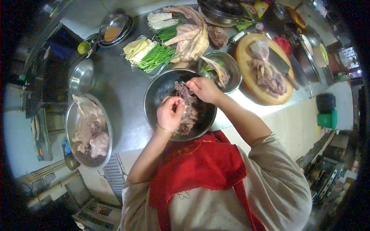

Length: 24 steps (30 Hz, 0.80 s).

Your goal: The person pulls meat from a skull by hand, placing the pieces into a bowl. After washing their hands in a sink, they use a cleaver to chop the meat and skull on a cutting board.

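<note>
Over a dark, wide bowl [151, 90] at the table's front edge, both my hands work on a piece of cooked-looking brown meat [189, 115]. My right hand [204, 89] is closed on its upper end. My left hand [169, 114], with a bangle at the wrist, is lower and to the left, fingers pinched together against the meat; any small bit between the fingertips is hidden. Torn meat lies in the bowl below. Just behind stands a metal bowl [236, 79] with a bone and green pieces in it.
A round chopping board [246, 57] at right carries a cleaver [278, 61], meat and a plastic bag. At left, a metal basin [110, 134] holds pale meat. Trays of green vegetables [156, 57], a large pale meat piece [192, 40] and stacked bowls [115, 25] line the back.
</note>
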### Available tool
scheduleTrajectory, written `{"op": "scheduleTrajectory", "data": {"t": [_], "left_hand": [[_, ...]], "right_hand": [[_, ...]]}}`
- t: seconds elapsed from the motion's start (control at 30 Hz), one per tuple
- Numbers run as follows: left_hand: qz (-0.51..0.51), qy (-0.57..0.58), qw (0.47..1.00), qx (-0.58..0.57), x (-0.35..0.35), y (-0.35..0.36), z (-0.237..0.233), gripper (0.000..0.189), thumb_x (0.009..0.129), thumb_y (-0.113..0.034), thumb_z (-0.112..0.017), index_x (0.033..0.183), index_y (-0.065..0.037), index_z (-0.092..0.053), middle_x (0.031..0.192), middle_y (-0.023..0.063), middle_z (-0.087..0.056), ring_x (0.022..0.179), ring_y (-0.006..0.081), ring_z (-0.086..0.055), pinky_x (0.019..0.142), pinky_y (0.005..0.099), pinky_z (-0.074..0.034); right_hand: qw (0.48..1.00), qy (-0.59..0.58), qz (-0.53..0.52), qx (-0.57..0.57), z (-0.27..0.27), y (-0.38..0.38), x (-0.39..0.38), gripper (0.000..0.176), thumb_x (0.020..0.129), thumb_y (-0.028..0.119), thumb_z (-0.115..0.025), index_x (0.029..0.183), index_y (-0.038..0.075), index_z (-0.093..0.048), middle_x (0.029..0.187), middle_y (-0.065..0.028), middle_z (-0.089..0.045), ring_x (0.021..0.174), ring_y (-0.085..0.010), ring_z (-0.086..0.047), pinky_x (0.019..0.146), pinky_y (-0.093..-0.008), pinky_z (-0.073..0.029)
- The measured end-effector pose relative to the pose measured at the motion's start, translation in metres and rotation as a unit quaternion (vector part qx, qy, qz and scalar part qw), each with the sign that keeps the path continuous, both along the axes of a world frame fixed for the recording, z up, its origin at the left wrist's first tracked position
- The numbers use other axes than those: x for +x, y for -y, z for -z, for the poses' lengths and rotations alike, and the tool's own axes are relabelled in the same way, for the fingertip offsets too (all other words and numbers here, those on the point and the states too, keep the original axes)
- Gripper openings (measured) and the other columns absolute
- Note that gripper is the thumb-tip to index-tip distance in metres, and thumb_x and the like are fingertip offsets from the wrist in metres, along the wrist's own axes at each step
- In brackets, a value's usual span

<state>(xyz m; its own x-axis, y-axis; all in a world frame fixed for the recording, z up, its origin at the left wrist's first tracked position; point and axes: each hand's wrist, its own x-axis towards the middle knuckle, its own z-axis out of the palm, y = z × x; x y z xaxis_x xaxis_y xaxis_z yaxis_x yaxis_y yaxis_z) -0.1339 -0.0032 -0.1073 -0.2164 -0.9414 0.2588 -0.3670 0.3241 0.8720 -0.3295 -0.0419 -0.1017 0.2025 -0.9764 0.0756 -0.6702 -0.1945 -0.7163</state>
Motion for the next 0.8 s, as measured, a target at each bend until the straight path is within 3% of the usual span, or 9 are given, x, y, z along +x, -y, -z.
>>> {"op": "scheduleTrajectory", "data": {"t": [0.13, 0.2, 0.23, 0.33, 0.37, 0.47, 0.7, 0.73, 0.8], "left_hand": [[-0.01, -0.003, 1.0, 0.0, -0.002, 0.003, 0.012, 0.016, 0.079, -0.006, -0.067, 0.094, -0.005, -0.063, 0.077, 0.0078, -0.061, 0.067, 0.0204, -0.06, 0.064, 0.0301, -0.049], [-0.022, -0.017, 0.999, 0.017, -0.002, 0.0, 0.012, 0.029, 0.077, -0.005, -0.068, 0.104, -0.006, -0.058, 0.076, 0.0072, -0.06, 0.067, 0.02, -0.06, 0.065, 0.0306, -0.049], [-0.031, -0.035, 0.998, 0.029, -0.004, -0.002, 0.01, 0.038, 0.076, -0.005, -0.069, 0.111, -0.006, -0.054, 0.076, 0.0072, -0.06, 0.067, 0.0198, -0.059, 0.066, 0.0309, -0.049], [-0.031, -0.026, 0.998, 0.052, -0.005, -0.006, -0.006, 0.061, 0.073, -0.003, -0.071, 0.125, -0.006, -0.041, 0.076, 0.0078, -0.058, 0.07, 0.0193, -0.059, 0.068, 0.0314, -0.049], [-0.03, -0.013, 0.998, 0.058, -0.005, -0.008, -0.009, 0.067, 0.072, -0.002, -0.071, 0.13, -0.006, -0.036, 0.077, 0.0082, -0.058, 0.071, 0.0191, -0.059, 0.069, 0.0315, -0.049], [-0.023, -0.051, 0.997, 0.053, -0.007, -0.012, 0.0, 0.069, 0.072, -0.002, -0.071, 0.131, -0.004, -0.035, 0.081, 0.0098, -0.059, 0.073, 0.0209, -0.059, 0.071, 0.0331, -0.05], [-0.006, -0.003, 1.0, 0.005, -0.006, -0.018, -0.011, 0.08, 0.071, -0.001, -0.071, 0.139, -0.005, -0.029, 0.092, 0.0137, -0.061, 0.081, 0.028, -0.063, 0.075, 0.0373, -0.052], [0.02, -0.004, 0.996, 0.088, -0.004, -0.02, -0.012, 0.087, 0.069, 0.006, -0.071, 0.142, -0.004, -0.023, 0.117, 0.0221, -0.058, 0.108, 0.0292, -0.06, 0.093, 0.0367, -0.048], [0.024, -0.026, 0.993, 0.11, -0.008, -0.023, -0.017, 0.089, 0.069, 0.005, -0.072, 0.142, -0.003, -0.022, 0.12, 0.0225, -0.057, 0.112, 0.0303, -0.058, 0.096, 0.0369, -0.046]], "right_hand": [[0.992, -0.094, 0.011, -0.085, -0.036, -0.015, 0.009, 0.019, 0.086, 0.025, -0.062, 0.085, 0.006, -0.06, 0.081, -0.0164, -0.06, 0.077, -0.0356, -0.06, 0.068, -0.0437, -0.049], [0.972, -0.11, -0.038, -0.205, -0.053, -0.022, 0.015, 0.015, 0.08, 0.022, -0.066, 0.085, 0.009, -0.061, 0.083, -0.0121, -0.059, 0.079, -0.0324, -0.06, 0.068, -0.0418, -0.05], [0.971, -0.134, -0.071, -0.185, -0.049, -0.024, 0.017, 0.014, 0.075, 0.022, -0.069, 0.082, 0.012, -0.062, 0.085, -0.0065, -0.056, 0.082, -0.0283, -0.059, 0.067, -0.0382, -0.051], [0.949, -0.167, -0.108, -0.246, -0.057, -0.028, 0.022, 0.015, 0.073, 0.028, -0.068, 0.077, 0.015, -0.063, 0.079, -0.0039, -0.054, 0.081, -0.0248, -0.057, 0.066, -0.0369, -0.049], [0.939, -0.193, -0.107, -0.262, -0.061, -0.029, 0.025, 0.015, 0.072, 0.03, -0.067, 0.075, 0.017, -0.065, 0.081, -0.002, -0.054, 0.089, -0.0225, -0.054, 0.078, -0.0382, -0.046], [0.922, -0.185, -0.147, -0.305, -0.055, -0.029, 0.027, 0.015, 0.07, 0.028, -0.069, 0.078, 0.015, -0.067, 0.088, -0.002, -0.056, 0.096, -0.0232, -0.052, 0.092, -0.0412, -0.04], [0.933, -0.186, -0.178, -0.252, -0.05, -0.033, 0.028, 0.01, 0.07, 0.025, -0.066, 0.077, 0.018, -0.069, 0.093, -0.0024, -0.054, 0.103, -0.0247, -0.05, 0.103, -0.0515, -0.031], [0.946, -0.178, -0.168, -0.212, -0.049, -0.033, 0.029, 0.012, 0.068, 0.025, -0.067, 0.076, 0.016, -0.07, 0.093, -0.0036, -0.053, 0.104, -0.0256, -0.049, 0.105, -0.0542, -0.028], [0.961, -0.206, -0.138, -0.124, -0.058, -0.034, 0.033, 0.014, 0.067, 0.025, -0.067, 0.073, 0.013, -0.07, 0.094, -0.0045, -0.053, 0.106, -0.0262, -0.047, 0.106, -0.0557, -0.025]]}}
